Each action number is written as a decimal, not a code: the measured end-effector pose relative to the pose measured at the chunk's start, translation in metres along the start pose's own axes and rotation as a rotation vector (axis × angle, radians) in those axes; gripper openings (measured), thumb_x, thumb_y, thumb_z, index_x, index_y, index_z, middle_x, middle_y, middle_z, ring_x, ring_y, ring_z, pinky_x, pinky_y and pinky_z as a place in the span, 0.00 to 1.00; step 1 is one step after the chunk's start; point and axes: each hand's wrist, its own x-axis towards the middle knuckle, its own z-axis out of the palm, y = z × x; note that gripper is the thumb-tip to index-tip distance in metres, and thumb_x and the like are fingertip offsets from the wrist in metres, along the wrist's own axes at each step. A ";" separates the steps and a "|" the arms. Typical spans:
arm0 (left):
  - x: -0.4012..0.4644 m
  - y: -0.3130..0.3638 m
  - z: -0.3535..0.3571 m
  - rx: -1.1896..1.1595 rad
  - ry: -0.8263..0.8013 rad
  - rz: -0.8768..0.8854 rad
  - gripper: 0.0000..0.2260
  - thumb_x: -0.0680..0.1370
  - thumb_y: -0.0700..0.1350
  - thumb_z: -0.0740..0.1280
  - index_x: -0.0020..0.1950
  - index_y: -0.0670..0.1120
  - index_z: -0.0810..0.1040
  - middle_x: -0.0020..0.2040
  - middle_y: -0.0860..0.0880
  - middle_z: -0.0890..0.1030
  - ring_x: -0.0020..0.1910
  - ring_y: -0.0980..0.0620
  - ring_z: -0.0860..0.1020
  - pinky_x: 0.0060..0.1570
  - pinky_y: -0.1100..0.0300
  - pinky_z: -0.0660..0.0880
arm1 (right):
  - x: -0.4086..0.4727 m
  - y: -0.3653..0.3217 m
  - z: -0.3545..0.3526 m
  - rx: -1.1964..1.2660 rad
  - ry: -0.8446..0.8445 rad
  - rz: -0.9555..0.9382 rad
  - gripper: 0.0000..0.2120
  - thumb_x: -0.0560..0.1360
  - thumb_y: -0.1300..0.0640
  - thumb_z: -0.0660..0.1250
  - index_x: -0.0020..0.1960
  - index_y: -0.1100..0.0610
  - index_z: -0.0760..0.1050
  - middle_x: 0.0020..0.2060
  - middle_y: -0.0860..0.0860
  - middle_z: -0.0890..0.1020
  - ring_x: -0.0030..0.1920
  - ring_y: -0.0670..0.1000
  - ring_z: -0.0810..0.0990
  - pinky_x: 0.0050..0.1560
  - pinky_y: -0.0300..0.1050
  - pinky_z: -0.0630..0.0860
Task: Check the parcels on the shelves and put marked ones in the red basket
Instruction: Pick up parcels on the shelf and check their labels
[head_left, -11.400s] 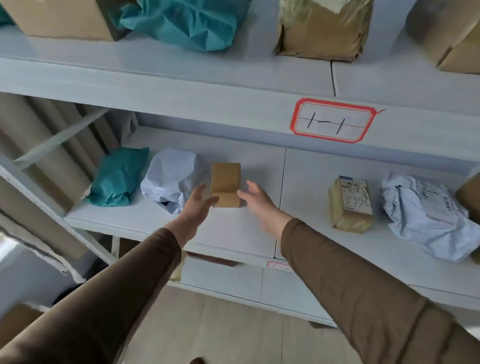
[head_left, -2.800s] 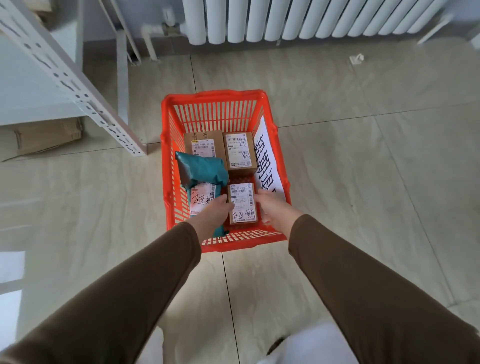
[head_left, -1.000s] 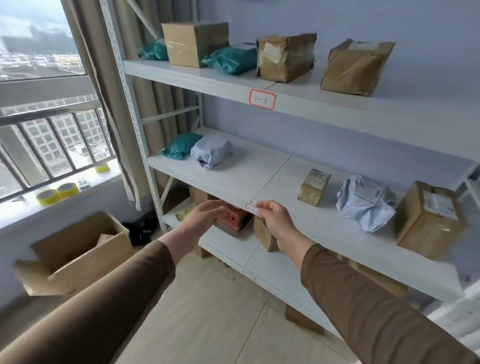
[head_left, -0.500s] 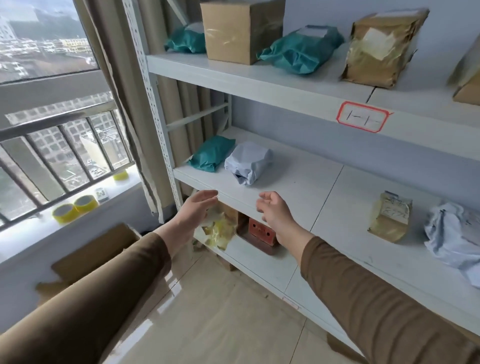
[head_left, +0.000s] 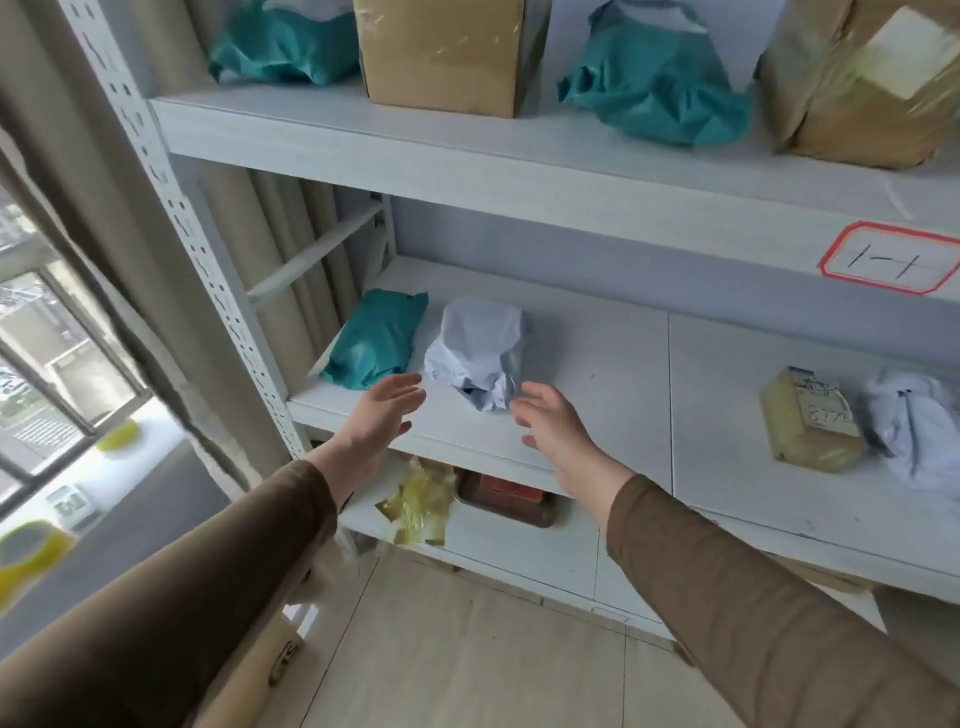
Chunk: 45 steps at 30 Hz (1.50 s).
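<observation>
Both hands reach toward white parcel (head_left: 480, 353) on middle shelf (head_left: 597, 364), flanking it for two-sided lift. Left hand (head_left: 382, 415) and right hand (head_left: 553, 426): fingers released, empty, near parcel, not touching. Red basket out of view.

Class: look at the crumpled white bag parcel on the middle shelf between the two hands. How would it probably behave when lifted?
The white bag parcel looks creased and baggy, so it would probably flex and sag rather than hold shape. Its smooth plastic film may be slippery. Its slack end might droop.
</observation>
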 end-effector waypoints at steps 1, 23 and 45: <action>0.014 0.001 0.001 0.003 -0.018 0.000 0.15 0.84 0.42 0.66 0.71 0.46 0.75 0.64 0.46 0.78 0.67 0.47 0.75 0.71 0.50 0.71 | 0.009 0.000 0.001 0.011 0.013 0.014 0.20 0.82 0.57 0.65 0.73 0.54 0.69 0.63 0.49 0.77 0.61 0.50 0.77 0.61 0.49 0.76; 0.229 -0.006 0.021 0.170 -0.243 -0.242 0.25 0.79 0.53 0.72 0.74 0.49 0.70 0.70 0.44 0.77 0.65 0.44 0.76 0.64 0.51 0.71 | 0.199 0.018 0.027 0.259 0.004 0.335 0.20 0.79 0.46 0.70 0.65 0.55 0.74 0.57 0.51 0.85 0.55 0.53 0.84 0.55 0.46 0.78; 0.175 -0.004 -0.051 -0.379 -0.739 -0.630 0.29 0.78 0.65 0.65 0.73 0.50 0.76 0.69 0.42 0.81 0.69 0.37 0.78 0.68 0.39 0.72 | 0.065 -0.082 0.082 -0.116 0.273 0.040 0.20 0.80 0.36 0.63 0.55 0.53 0.78 0.46 0.45 0.81 0.48 0.47 0.79 0.49 0.44 0.74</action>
